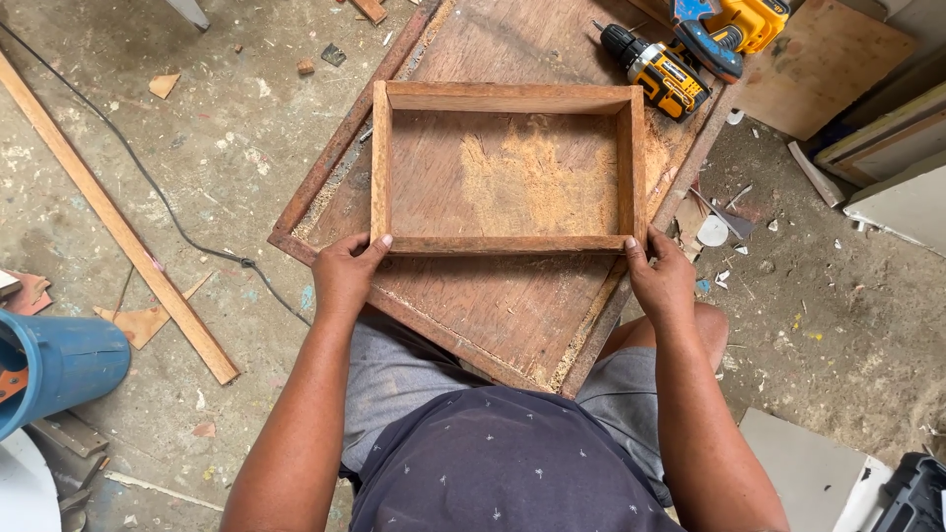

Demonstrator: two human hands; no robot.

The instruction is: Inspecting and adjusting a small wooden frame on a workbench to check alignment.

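A rectangular wooden frame lies flat in the upper middle of the picture, on a plywood board that serves as the surface. All four sides appear joined at the corners, so the frame looks assembled. It has no bottom panel, and a patch of sawdust shows through its open middle.

The left hand curls around the near left corner, thumb on the front rail. The right hand grips the near right corner, fingers wrapped on the side.

Two yellow and black cordless drills lie untouched at the upper right of the board. No packages, labels or signs are legible. A blue bucket sits at the left edge, with a long wooden strip beside it on the floor.
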